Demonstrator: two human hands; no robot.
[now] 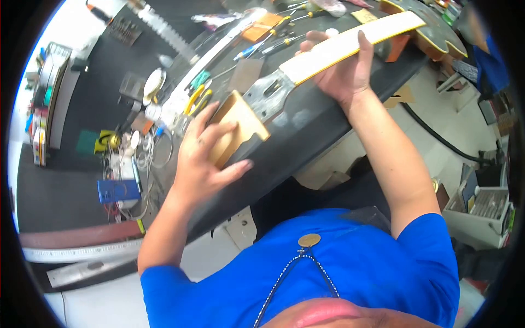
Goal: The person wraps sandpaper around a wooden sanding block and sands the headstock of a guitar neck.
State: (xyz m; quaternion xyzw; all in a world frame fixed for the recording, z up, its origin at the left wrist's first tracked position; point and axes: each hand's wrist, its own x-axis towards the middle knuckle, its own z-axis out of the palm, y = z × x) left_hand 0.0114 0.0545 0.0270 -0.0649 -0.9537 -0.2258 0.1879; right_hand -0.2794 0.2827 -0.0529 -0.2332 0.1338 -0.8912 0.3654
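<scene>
Head view, nearest: blue shirt (350, 262) with a round pendant (309, 240) on a cord, at the bottom of the picture.
Left hand (205, 158): fingers spread and laid flat over a tan wooden block (240, 123), thumb out along its lower edge; it presses on the block, not curled round it.
Block position: on the near edge of the dark workbench (306, 126), touching the bare grey end of the guitar neck (333, 52).
Right hand (342, 68): wrapped round the neck from below, thumb over the pale yellow face, fingers behind; it holds the neck.
Neck axis: long line running from the block up and away to the guitar body (426, 27) at the top right.
Direction from hands: block sits under the left hand; neck stretches away from it toward the right hand.
Nearer hand: left is closer to the neck's end, right grips further along.
Around: yellow-handled pliers (197, 98) and loose cables (153, 147) beside the left hand.
</scene>
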